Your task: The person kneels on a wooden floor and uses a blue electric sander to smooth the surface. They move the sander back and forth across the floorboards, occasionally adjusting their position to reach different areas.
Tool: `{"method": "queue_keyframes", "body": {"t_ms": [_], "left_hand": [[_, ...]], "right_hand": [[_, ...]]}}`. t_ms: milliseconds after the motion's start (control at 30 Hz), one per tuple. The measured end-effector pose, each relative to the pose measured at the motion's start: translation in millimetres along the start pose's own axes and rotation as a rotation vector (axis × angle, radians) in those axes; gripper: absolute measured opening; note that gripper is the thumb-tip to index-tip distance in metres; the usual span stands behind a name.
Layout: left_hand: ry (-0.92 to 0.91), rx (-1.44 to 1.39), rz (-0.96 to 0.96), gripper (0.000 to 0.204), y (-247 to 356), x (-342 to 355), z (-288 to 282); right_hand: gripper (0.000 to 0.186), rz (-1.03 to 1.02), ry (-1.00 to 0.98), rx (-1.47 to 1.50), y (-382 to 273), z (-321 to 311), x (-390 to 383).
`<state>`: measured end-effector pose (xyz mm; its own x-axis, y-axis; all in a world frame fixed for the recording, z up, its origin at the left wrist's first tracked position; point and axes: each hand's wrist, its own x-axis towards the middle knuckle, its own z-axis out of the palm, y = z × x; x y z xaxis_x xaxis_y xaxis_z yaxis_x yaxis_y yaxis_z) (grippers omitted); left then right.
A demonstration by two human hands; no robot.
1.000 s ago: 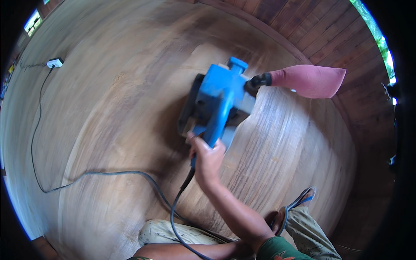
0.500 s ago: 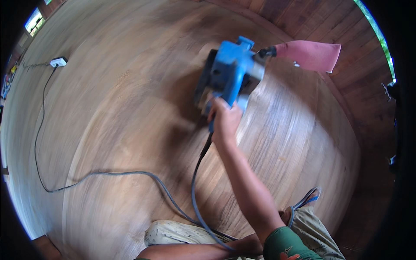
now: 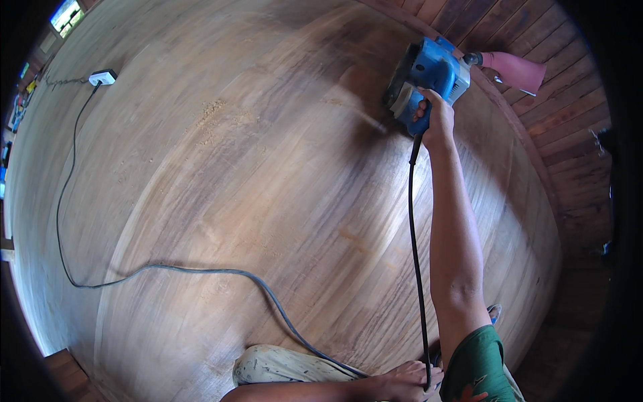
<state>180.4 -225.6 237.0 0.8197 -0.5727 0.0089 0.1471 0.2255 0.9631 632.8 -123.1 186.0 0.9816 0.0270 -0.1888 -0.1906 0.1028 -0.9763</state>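
— What is lying under you there?

— I am kneeling on a wide round wooden slab (image 3: 254, 201), pale and striped with grain, with darker wooden floor planks (image 3: 569, 134) running beyond its far right edge. A little sawdust (image 3: 211, 114) is lying on the upper left part of the wood.

— And your hands?

— My right hand (image 3: 435, 120) is reaching far out with the arm straight, and its fingers are wrapping tight around the rear handle of a blue belt sander (image 3: 425, 77). The sander is sitting flat on the slab near the far right rim. A pink dust bag (image 3: 516, 70) is sticking out from its right side, over the dark planks.

— The left one?

— My left hand (image 3: 405, 382) is resting low by my knee at the bottom edge, and it is closing loosely on the black cord (image 3: 415, 254) that is running straight up to the sander.

— Where is the cord going?

— It is trailing from my knee across the slab in a long curve to the left, then climbing to a white socket block (image 3: 102, 78) at the upper left. The two hands are well apart.
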Motion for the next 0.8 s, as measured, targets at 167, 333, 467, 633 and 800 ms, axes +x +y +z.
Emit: {"method": "queue_keyframes", "body": {"t_ms": [167, 333, 467, 633, 800], "left_hand": [[-0.202, 0.103, 0.368, 0.021, -50.3, 0.5, 17.2], [-0.268, 0.312, 0.371, 0.02, -83.9, 1.5, 65.1], [-0.296, 0.368, 0.37, 0.019, -92.1, -6.2, 78.4], [-0.316, 0.402, 0.352, 0.019, -94.1, -12.8, 83.1], [-0.312, 0.413, 0.336, 0.018, -94.9, -14.0, 87.6]], "right_hand": [[0.019, -0.034, -0.019, 0.044, 11.3, -1.6, -38.4], [0.021, -0.009, 0.021, 0.039, 31.4, -2.9, -119.0], [0.023, 0.014, 0.049, -0.031, 39.4, 1.8, -204.7], [0.023, 0.096, 0.077, -0.027, 47.0, 17.2, -304.0], [0.021, 0.153, 0.082, -0.015, 48.8, 24.3, -337.4]]}}
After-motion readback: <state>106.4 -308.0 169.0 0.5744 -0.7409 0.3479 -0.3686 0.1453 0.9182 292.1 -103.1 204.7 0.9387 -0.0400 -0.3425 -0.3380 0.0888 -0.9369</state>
